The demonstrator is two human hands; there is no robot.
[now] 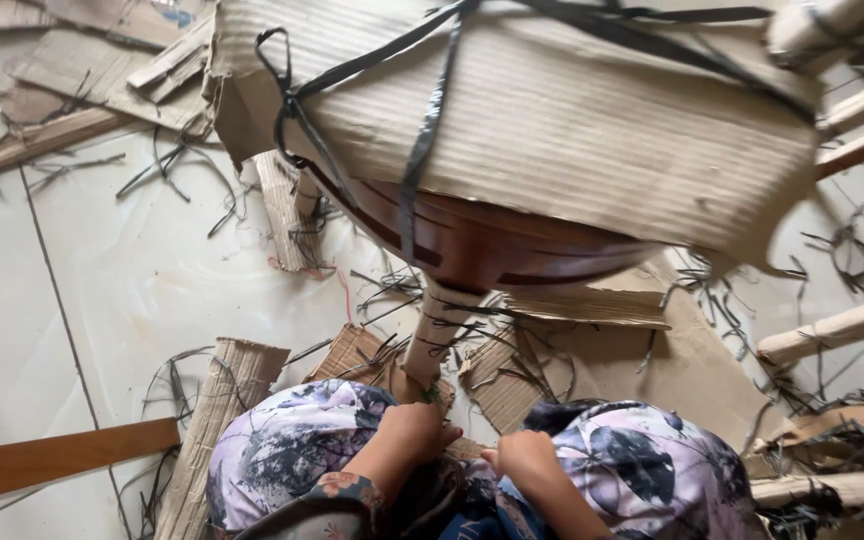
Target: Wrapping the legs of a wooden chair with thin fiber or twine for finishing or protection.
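Note:
A wooden chair (472,245) stands before me, its seat wrapped in corrugated cardboard (572,120) tied with black strapping (422,130). One leg (434,335), wrapped in cardboard and bound with thin black strips, comes down toward my lap. My left hand (414,432) rests at the bottom of that leg, fingers curled near the wrapping. My right hand (524,457) is just beside it, fingers closed; what it pinches is too small to tell. My knees in floral fabric (292,450) frame both hands.
Torn cardboard pieces (102,60) and cut black strips (182,175) litter the white tile floor. A wooden plank (52,460) lies at lower left. More cardboard-wrapped chair legs (837,330) stick in from the right.

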